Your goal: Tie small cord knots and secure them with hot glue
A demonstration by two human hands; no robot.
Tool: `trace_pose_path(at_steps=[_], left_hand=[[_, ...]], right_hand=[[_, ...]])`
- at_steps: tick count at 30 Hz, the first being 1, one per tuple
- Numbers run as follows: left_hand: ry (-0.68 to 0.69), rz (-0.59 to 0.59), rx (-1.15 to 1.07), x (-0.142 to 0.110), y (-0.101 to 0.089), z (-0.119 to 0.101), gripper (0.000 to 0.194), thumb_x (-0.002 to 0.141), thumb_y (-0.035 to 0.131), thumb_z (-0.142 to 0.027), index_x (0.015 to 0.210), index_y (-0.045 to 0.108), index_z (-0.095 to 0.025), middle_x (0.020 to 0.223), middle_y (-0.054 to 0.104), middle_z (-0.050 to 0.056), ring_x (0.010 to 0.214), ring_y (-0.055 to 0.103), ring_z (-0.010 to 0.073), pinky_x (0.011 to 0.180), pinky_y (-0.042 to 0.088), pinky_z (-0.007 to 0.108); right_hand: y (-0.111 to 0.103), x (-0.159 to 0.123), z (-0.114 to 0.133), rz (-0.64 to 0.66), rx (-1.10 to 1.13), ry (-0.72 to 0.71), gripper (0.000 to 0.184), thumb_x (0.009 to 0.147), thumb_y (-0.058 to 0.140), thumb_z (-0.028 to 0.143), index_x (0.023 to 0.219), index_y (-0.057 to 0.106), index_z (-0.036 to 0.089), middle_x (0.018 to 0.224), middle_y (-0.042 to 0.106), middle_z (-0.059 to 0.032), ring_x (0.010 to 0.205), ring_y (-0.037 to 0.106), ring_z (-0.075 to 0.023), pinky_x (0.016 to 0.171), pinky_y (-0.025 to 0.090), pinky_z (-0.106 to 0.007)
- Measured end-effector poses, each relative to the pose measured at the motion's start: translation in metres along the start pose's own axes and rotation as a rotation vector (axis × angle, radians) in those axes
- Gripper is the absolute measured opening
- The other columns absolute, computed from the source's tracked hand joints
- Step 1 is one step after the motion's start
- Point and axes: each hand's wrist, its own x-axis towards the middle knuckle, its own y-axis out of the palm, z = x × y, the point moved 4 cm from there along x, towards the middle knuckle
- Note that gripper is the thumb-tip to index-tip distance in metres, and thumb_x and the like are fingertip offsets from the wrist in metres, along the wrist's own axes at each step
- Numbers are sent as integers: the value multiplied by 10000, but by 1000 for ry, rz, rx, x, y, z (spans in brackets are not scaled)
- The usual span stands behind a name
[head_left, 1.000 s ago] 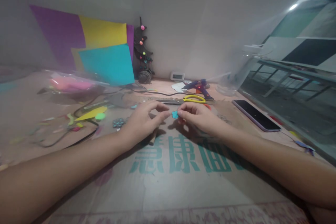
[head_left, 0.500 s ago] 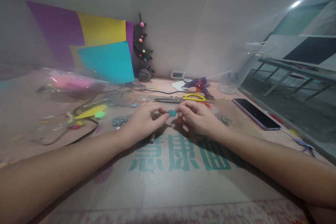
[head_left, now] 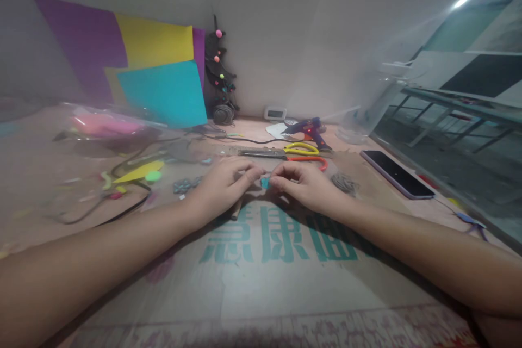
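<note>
A small teal foam piece (head_left: 265, 182) is pinched between the fingertips of both my hands, low over the cardboard sheet (head_left: 261, 283) printed with teal characters. My left hand (head_left: 222, 187) closes on it from the left, my right hand (head_left: 304, 187) from the right; the fingers of both are curled and mostly cover the piece. A thin brown stick (head_left: 236, 211) lies under my left hand.
Yellow-handled scissors (head_left: 299, 148), orange-handled pliers (head_left: 310, 159) and a blue glue gun (head_left: 308, 129) lie behind my hands. A phone (head_left: 395, 174) is at the right. Coloured foam sheets (head_left: 161, 92) lean on the wall. Foam scraps and a black cable (head_left: 122, 179) lie at the left.
My hands have drawn closer together and lower over the cardboard. The teal piece, plainly visible between the fingertips before, is now mostly covered.
</note>
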Motion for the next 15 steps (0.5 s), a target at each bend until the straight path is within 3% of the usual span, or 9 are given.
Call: trace_pose_path(at_steps=[4, 10, 13, 15], left_hand=[[127, 56, 216, 2, 2, -1, 273, 871, 540, -427, 789, 712, -232, 760, 684, 21, 819, 639, 211, 769, 462, 302], [-46, 71, 47, 0, 3, 5, 300, 861, 536, -471, 820, 670, -205, 630, 661, 1, 469, 583, 140, 500, 439, 253], [-144, 112, -88, -2, 5, 8, 318, 881, 501, -496, 879, 630, -206, 485, 582, -39, 330, 502, 121, 390, 381, 235], [-161, 111, -127, -2, 6, 10, 312, 873, 517, -497, 885, 629, -206, 484, 584, -36, 342, 524, 128, 399, 411, 240]], right_hand=[[0, -1, -1, 4, 28, 1, 225, 858, 580, 393, 789, 598, 180, 653, 650, 7, 547, 578, -113, 501, 417, -218], [-6, 1, 1, -91, 60, -71, 236, 899, 511, 404, 849, 577, 184, 726, 639, -3, 629, 605, -127, 580, 471, -243], [-25, 5, 12, -184, -52, -133, 177, 867, 567, 351, 840, 590, 177, 754, 638, -8, 686, 599, -130, 637, 463, -248], [-44, 8, 19, -218, -178, -147, 195, 861, 577, 358, 806, 606, 173, 755, 646, -17, 702, 591, -138, 639, 439, -251]])
